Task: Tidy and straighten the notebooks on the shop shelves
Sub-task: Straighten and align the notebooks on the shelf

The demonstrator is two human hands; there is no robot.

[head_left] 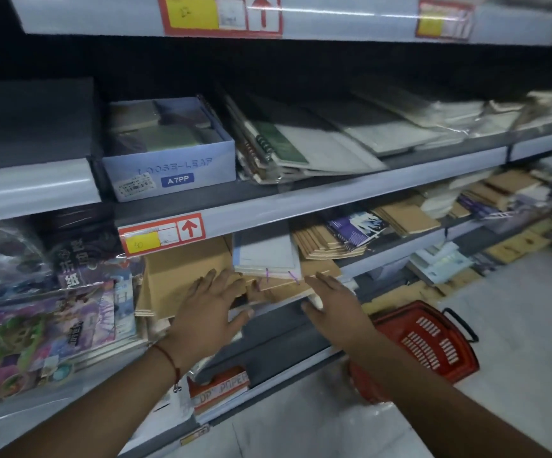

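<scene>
Hands are reaching into the third shelf down, both spread flat with fingers nearly straight. The left hand is lying palm-down over the front of the brown notebooks, its fingertips touching the cover and gripping nothing. The right hand is sitting just beside it at the shelf edge, fingers extended along the right side of the same pile, with the thumb under the front lip; whether it is pressing the pile cannot be told. A pale blue notebook is resting on top of the brown ones, tilted slightly, between and beyond the two hands. More brown notebooks are fanning out to the right. A red string bracelet is circling the left wrist. A blue box is standing on the shelf above, and a red shopping basket is lying on the floor near the right forearm.
</scene>
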